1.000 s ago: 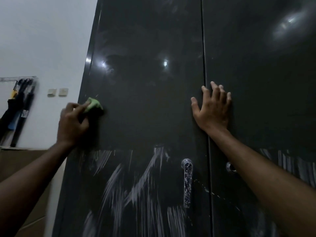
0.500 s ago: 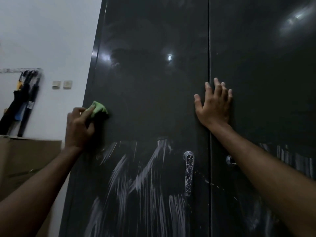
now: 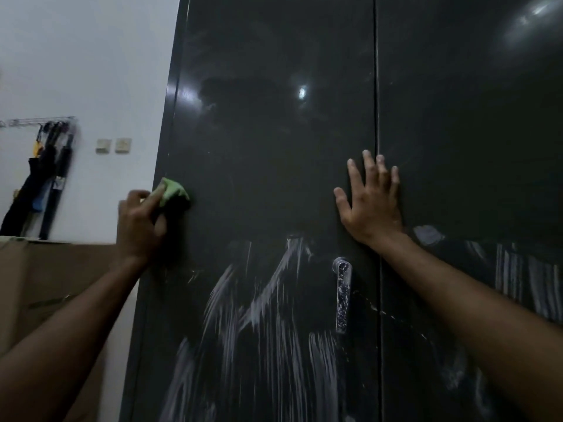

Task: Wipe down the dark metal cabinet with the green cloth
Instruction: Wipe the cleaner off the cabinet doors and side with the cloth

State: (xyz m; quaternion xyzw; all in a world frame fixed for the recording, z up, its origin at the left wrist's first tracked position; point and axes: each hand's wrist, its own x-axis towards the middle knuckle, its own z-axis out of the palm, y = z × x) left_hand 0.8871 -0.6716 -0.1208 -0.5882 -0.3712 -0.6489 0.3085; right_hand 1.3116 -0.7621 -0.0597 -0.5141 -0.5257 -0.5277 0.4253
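Far off at the left, a bundle of dark folded umbrellas (image 3: 45,178) hangs from a thin metal rail (image 3: 36,120) on the white wall (image 3: 91,56), one with a yellow handle showing near the top. Just right of them sit two small pale wall switches (image 3: 113,145), side by side. Below, nearer to me, a brown cardboard box (image 3: 54,275) fills the lower left corner.

The person's left hand (image 3: 138,222) reaches up from there, fingers curled around a crumpled green cloth (image 3: 172,191) and pressing it against the left edge of the tall dark metal cabinet (image 3: 274,147), about level with the other hand. The cloth peeks out above the knuckles; the lower part of it is lost in shadow.

The left door is glossy enough to throw back a small bright light spot (and a dim reflection I cannot make out). Lower down, whitish streaks (image 3: 268,315) run in slanted and vertical strokes across the panel. A slim chrome door handle (image 3: 343,293) stands upright near the seam between the two doors.

The right hand (image 3: 370,202) lies flat against the cabinet, fingers spread and straight, straddling that seam above the handle and holding nothing. More pale vertical streaks (image 3: 524,284) mark the right door beyond the forearm.
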